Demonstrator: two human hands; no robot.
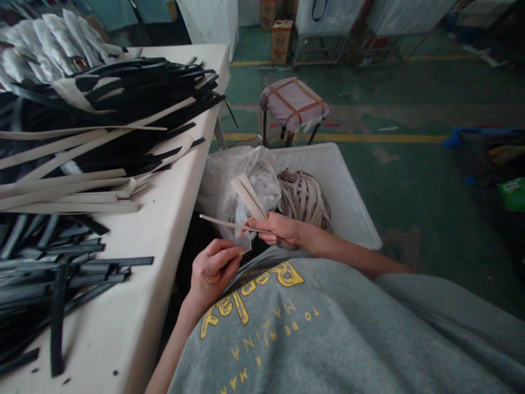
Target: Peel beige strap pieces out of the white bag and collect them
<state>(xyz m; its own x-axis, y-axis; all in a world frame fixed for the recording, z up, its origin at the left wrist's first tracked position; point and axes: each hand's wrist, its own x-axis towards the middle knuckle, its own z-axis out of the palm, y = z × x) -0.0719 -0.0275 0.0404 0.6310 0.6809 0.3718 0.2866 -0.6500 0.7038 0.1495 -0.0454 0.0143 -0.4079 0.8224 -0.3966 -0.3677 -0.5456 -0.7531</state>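
My right hand (283,229) is closed around a small bundle of flat beige strips (248,195). One thin strip (219,221) sticks out sideways to the left, apart from the others. Close beside it, my left hand (215,267) pinches a small translucent piece (245,242) that looks like plastic film or tape. That piece lies near the thin strip; whether they touch I cannot tell. Both hands are in front of my grey shirt, above the near edge of a white bin (356,202). Inside the bin sits a coil of beige strips (303,197).
To the left, a white-topped table (158,246) carries black strips (135,87) and loose beige strips (69,208). A clear plastic bag (229,169) bulges beside the bin. Beyond stand a cushioned stool (293,101) and a cardboard box (281,42) on the green floor.
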